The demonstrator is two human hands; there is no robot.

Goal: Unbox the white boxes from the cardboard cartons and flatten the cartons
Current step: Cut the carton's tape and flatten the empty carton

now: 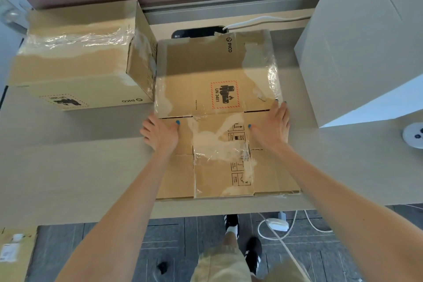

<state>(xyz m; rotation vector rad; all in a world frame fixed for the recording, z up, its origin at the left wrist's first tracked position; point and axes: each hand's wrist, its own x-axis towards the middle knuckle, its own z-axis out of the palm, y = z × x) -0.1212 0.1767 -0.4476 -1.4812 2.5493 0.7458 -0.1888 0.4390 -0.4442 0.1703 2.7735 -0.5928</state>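
Note:
A flattened cardboard carton (206,71) with an orange UN 3481 label lies on the desk in front of me. My left hand (160,133) rests on its left edge, fingers curled over the side, thumb on top. My right hand (271,125) lies flat on its right part with straight fingers. A second cardboard carton (77,57), taped and still boxed up, stands at the left, touching the flat one. A big white box (357,48) stands at the right.
The light wood desk (68,167) has its front edge near me. A black cable port (196,31) and a white cable (263,20) sit at the back. A white round device (413,135) lies far right. Below are floor cables and another carton (13,254).

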